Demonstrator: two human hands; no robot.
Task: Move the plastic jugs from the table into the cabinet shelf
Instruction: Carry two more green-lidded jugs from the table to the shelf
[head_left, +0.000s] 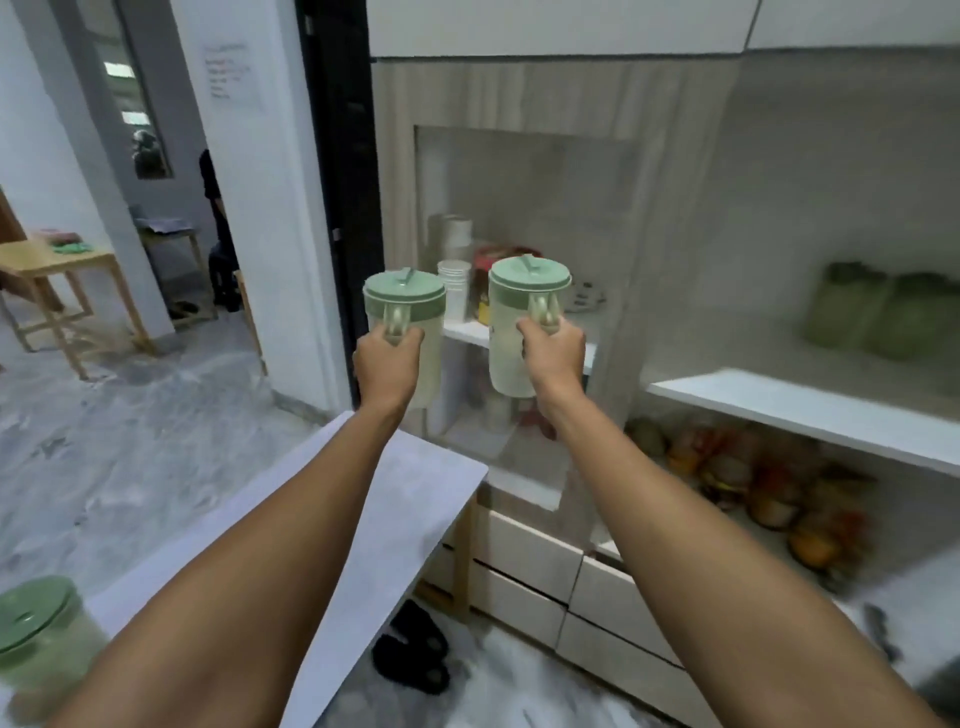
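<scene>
Both arms are stretched out toward the cabinet. My left hand (387, 364) grips the handle of a pale plastic jug with a green lid (404, 296), held upright in the air. My right hand (555, 353) grips the handle of a second green-lidded jug (524, 312), also upright and slightly higher. Both jugs hang in front of a glass-fronted cabinet section. Two green-lidded jugs (883, 317) stand on the white cabinet shelf (810, 410) to the right. Another jug (41, 639) stands on the white table (395, 499) at the bottom left.
Behind the glass are stacked white cups (454, 291) and a red packet. Food packets fill the lower shelf (753, 478). Drawers sit below. Black slippers (413, 649) lie on the floor by the table. A wooden table (57, 265) and a seated person are through the doorway on the left.
</scene>
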